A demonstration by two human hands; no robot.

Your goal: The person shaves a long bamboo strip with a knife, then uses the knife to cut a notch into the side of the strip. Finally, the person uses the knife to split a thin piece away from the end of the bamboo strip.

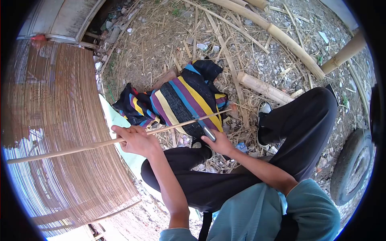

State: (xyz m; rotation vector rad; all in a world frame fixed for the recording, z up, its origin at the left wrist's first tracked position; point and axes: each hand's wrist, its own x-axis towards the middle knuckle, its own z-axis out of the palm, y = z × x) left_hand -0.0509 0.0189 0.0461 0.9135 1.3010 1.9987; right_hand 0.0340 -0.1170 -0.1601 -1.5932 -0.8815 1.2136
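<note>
A long thin bamboo strip (92, 145) runs from the far left edge to the middle of the view. My left hand (138, 140) is closed around it, left of centre. Its far end lies above a striped cloth (181, 100) on the ground. A metal-handled tool, seemingly a knife (209, 134), is in my right hand (220, 144), its upper part touching or crossing the strip. The cloth has black, yellow, purple, blue and cream bands.
A mat of thin sticks (72, 112) stands at the left. Thick bamboo poles (289, 44) lie at the upper right, a shorter piece (265, 88) nearer. A tire (353, 166) is at the right. Shavings and stones cover the ground around my legs.
</note>
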